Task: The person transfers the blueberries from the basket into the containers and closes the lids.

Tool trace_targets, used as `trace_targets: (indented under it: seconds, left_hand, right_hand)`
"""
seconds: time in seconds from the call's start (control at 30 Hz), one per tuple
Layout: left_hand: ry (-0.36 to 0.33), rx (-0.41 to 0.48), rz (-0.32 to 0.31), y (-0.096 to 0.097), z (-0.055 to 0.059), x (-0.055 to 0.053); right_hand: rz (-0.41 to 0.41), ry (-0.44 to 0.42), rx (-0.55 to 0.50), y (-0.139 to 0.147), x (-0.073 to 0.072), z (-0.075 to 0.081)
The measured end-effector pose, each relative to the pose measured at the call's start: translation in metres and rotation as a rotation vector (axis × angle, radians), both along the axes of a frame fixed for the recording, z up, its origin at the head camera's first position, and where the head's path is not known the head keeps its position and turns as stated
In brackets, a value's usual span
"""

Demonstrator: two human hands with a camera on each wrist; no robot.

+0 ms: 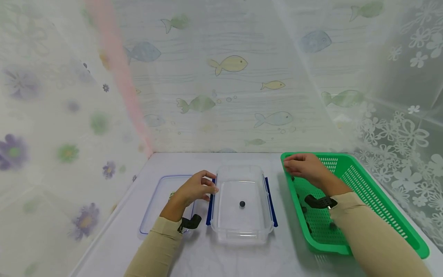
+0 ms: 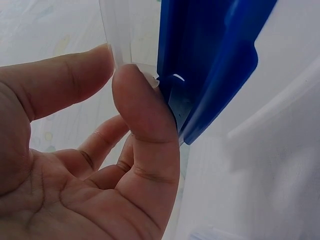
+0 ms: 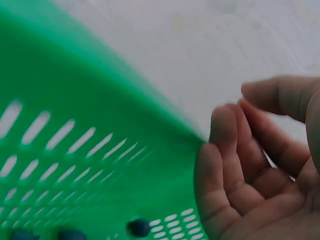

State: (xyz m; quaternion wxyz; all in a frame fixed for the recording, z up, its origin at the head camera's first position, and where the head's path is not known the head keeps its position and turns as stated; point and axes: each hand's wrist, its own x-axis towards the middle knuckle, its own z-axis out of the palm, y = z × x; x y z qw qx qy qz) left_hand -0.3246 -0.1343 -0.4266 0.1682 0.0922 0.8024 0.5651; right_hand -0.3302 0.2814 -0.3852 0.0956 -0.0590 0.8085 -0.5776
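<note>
The clear container [image 1: 235, 221] sits just below the middle of the frame, one dark ball [image 1: 242, 204] on its floor, and the left hand [image 1: 194, 189] pinches its left rim beside a blue latch [image 2: 205, 75], apparently to steady it. At right, the right hand [image 1: 306, 168] hangs loosely curled, nothing visible in its grasp, over the green basket's [image 1: 325, 247] upper left rim, which seems set there for easy reach. The right sleeve [image 1: 377, 231] covers part of the basket (how many balls lie inside, I can't count). At lower left, the left wrist and forearm partly hide a blue-edged lid [image 1: 162, 200] and something greenish on it.
</note>
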Motion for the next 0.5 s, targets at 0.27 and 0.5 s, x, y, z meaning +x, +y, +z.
trace_targets:
  seconds: [0.27,0.5]
  left_hand:
    - [-0.003,0.013,-0.006,0.000,0.001,0.001]
    - [-0.009,0.012,-0.008,0.000,-0.001,-0.001]
  right_hand:
    - [-0.080,-0.065,0.070,0.010,-0.006,-0.011]
    - [-0.108,-0.116,0.143,0.011,-0.009,-0.013]
